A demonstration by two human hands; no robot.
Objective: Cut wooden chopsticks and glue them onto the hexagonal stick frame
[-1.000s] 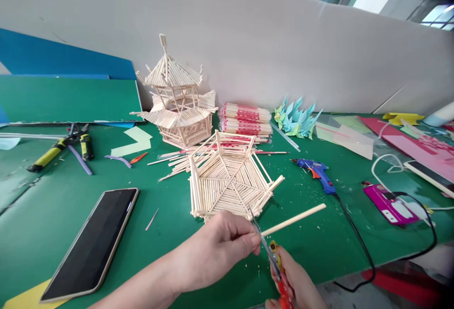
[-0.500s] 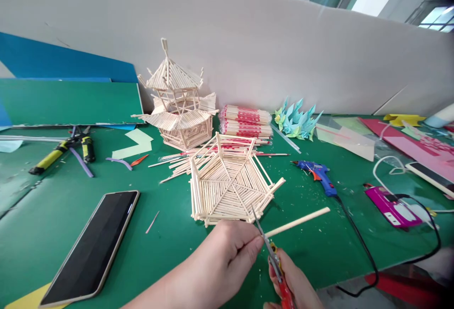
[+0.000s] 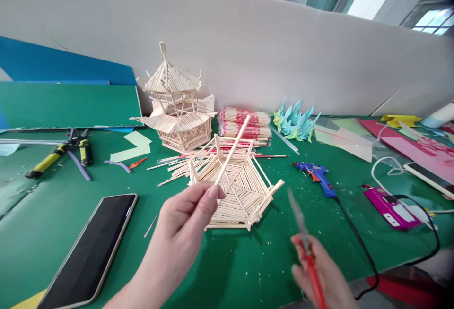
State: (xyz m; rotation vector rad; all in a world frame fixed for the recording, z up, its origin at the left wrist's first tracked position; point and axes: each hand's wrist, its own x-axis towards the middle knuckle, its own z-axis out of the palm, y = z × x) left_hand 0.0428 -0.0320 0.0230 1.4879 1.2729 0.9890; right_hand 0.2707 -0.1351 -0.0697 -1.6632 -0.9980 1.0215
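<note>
My left hand [image 3: 184,219] pinches the lower end of a wooden stick [image 3: 232,150], which slants up and to the right in front of a flat hexagonal stick frame [image 3: 237,181] lying on the green table [image 3: 227,261]. My right hand [image 3: 322,276], blurred at the bottom right, grips red-handled scissors [image 3: 307,247] with the blades pointing up and away from the stick.
A finished stick pagoda [image 3: 177,106] stands behind, with loose sticks [image 3: 173,165] and wrapped chopstick bundles [image 3: 244,122] beside it. A phone [image 3: 90,247] lies left, pliers [image 3: 58,150] far left. A blue glue gun [image 3: 315,174] with black cord, paper cranes [image 3: 294,120] and a pink device [image 3: 388,205] sit right.
The scissors were on the stick near my left fingers; now they have pulled away to the right. My left hand rose and swung the stick from pointing right to slanting upward.
</note>
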